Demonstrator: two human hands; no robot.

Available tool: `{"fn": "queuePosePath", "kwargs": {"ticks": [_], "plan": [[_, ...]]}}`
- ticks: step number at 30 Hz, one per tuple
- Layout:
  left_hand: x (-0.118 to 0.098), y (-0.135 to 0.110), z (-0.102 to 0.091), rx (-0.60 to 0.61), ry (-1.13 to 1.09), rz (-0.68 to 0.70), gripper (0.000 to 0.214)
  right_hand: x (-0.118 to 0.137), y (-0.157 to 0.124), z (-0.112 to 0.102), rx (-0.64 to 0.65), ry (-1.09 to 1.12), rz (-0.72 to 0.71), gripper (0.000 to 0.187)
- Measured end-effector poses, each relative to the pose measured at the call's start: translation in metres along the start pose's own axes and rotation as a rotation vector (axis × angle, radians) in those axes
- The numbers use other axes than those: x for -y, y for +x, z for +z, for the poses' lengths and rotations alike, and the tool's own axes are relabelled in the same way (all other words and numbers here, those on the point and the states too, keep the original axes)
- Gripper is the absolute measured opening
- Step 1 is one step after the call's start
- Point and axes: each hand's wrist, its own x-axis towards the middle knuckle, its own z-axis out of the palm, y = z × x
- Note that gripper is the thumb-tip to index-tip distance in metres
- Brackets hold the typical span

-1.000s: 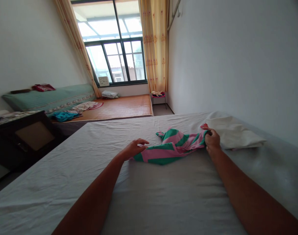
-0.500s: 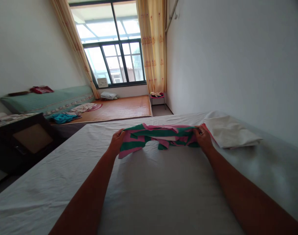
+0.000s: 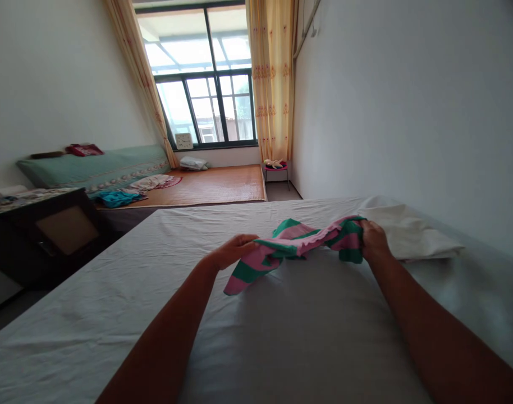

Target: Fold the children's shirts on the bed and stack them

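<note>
A pink and green striped garment is stretched between my two hands, just above the bed with the white sheet. My left hand pinches its left end, and a striped corner hangs down below the fingers. Closed on the right end, my right hand has a green and pink fold dangling beside it. The middle of the cloth sags and is bunched, so its exact kind cannot be made out. Behind my right hand lies a folded white cloth on the bed.
Beyond the bed is a second bed with a brown mat, holding a blue cloth. A dark cabinet stands at the left. A small pink stool is near the window. A white wall runs along the right.
Both hands have shifted right and slightly lower, the left one more, so they are closer together. The garment has gone from taut to sagging and bunched. The head view has turned slightly left.
</note>
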Motion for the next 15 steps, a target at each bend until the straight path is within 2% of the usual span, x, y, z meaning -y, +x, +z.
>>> {"fn": "queuePosePath", "kwargs": {"ticks": [2, 5, 7, 8, 10, 12, 13, 15], "plan": [[0.007, 0.007, -0.011, -0.236, -0.261, 0.106, 0.024, 0.017, -0.008, 0.018, 0.164, 0.065, -0.004, 0.028], [0.026, 0.013, -0.046, -0.712, -0.641, 0.296, 0.013, 0.041, -0.02, 0.051, 0.405, 0.074, -0.068, 0.051], [0.043, 0.009, -0.074, -0.989, -0.814, 0.299, 0.019, 0.049, -0.027, 0.07, 0.494, 0.02, -0.116, 0.057], [0.053, 0.005, -0.086, -1.081, -0.857, 0.229, 0.023, 0.049, -0.031, 0.078, 0.552, -0.035, -0.15, 0.055], [0.07, -0.007, -0.106, -1.143, -0.88, 0.046, 0.026, 0.041, -0.045, 0.092, 0.702, -0.185, -0.221, 0.042], [0.084, -0.017, -0.116, -1.127, -0.873, -0.061, 0.025, 0.025, -0.067, 0.103, 0.858, -0.344, -0.286, 0.036], [0.088, -0.02, -0.117, -1.115, -0.872, -0.074, 0.024, 0.015, -0.079, 0.108, 0.922, -0.425, -0.328, 0.039], [0.091, -0.022, -0.117, -1.09, -0.857, -0.069, 0.021, -0.002, -0.105, 0.118, 0.999, -0.6, -0.435, 0.055]]}}
